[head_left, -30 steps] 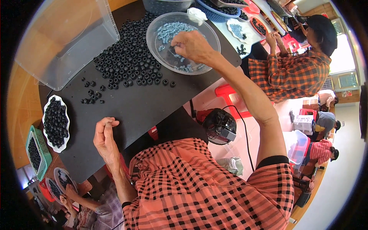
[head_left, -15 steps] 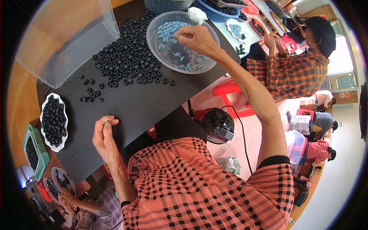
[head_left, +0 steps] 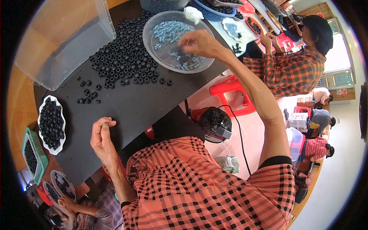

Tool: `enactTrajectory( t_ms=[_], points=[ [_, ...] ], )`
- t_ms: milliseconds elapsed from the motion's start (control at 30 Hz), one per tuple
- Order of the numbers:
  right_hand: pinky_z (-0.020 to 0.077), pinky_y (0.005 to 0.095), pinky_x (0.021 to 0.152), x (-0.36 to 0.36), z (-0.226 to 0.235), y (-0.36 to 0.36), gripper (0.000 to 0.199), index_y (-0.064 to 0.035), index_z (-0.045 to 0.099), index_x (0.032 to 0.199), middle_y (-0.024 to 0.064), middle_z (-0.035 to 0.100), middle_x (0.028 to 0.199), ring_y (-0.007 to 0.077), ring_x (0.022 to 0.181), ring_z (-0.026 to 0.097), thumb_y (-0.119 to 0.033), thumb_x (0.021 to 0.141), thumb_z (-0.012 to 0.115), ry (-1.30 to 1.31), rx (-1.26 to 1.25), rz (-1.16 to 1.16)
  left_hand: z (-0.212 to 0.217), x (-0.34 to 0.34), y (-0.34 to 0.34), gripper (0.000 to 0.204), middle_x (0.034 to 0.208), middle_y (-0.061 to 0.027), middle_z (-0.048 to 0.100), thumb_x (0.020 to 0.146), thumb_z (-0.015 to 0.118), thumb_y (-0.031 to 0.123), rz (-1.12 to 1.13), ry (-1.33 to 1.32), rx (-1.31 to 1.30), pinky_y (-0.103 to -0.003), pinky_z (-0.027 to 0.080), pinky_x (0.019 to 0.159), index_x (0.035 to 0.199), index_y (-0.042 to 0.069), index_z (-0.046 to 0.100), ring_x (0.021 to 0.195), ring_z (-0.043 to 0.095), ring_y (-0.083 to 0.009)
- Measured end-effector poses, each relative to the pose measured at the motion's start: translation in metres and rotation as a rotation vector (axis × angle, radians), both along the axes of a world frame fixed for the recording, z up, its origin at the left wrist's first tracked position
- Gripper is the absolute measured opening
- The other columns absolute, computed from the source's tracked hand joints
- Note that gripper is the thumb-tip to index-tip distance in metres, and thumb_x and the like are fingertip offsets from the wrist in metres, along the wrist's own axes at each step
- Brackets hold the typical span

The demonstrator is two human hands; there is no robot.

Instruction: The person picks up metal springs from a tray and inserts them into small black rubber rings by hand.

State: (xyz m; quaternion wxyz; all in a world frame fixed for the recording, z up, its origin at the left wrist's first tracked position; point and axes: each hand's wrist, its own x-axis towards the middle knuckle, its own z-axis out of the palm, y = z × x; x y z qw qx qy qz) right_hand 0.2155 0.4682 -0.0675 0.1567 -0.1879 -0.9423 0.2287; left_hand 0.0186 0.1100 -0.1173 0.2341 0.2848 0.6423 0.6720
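My right hand (head_left: 202, 43) is over a clear round tub (head_left: 150, 53) of small blue-grey coil springs (head_left: 171, 30). Its fingers are loosely bent and look apart, slightly blurred, with no part visible between them. Low over the near edge of the dark table (head_left: 126, 109), my left hand (head_left: 102, 137) has its thumb and fingers pressed together; whatever they may hold is too small to make out. Beyond it lies a large spread of small black hollow caps (head_left: 128, 57), with a few loose ones (head_left: 87, 96) nearer the left.
A white scalloped dish (head_left: 63, 132) of black caps stands at the left, past it a green basket (head_left: 43, 155). A clear plastic bin (head_left: 71, 50) sits far left. A co-worker in a checked shirt (head_left: 293, 73) works at the right. A red stool (head_left: 234, 92) stands below the table.
My right hand has come slightly nearer and to the right over the tub, its fingers loosening from a pinch. My left hand stays almost where it was. The view has shifted a little.
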Motion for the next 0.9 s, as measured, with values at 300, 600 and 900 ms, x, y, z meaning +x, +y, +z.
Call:
enactTrajectory(
  t_ms=[300,600,900],
  points=[
    [0.049,0.0272,0.061,-0.009,-0.002,-0.011,0.016,-0.0035,0.069,0.094,0.0065,0.066,0.072,0.0112,0.063,0.059,-0.014,0.082,0.065,0.073,-0.062,-0.16,-0.003,0.0,0.0,0.015,0.089,-0.0064,0.063,0.096,0.051,0.009,-0.008,0.013,0.016,-0.029,0.045,0.087,0.096,0.002,0.064,0.091,0.058,-0.0137],
    [0.0507,0.0253,0.064,-0.004,0.002,-0.008,0.017,-0.0031,0.069,0.095,0.0079,0.067,0.074,0.0125,0.065,0.062,-0.011,0.08,0.064,0.023,-0.005,-0.148,-0.001,0.0,0.0,0.017,0.088,-0.0066,0.063,0.097,0.049,0.01,0.004,0.021,-0.017,-0.03,0.045,0.086,0.096,0.002,0.064,0.093,0.058,-0.0146],
    [0.051,0.0366,0.063,-0.019,-0.014,-0.012,0.012,-0.002,0.062,0.082,0.0133,0.064,0.072,0.0276,0.067,0.065,-0.006,0.072,0.064,0.124,0.093,-0.067,0.0,0.0,0.0,0.016,0.09,-0.0059,0.063,0.096,0.05,0.011,-0.003,0.083,-0.051,-0.028,0.045,0.084,0.096,0.002,0.063,0.087,0.057,-0.0117]
  ],
)
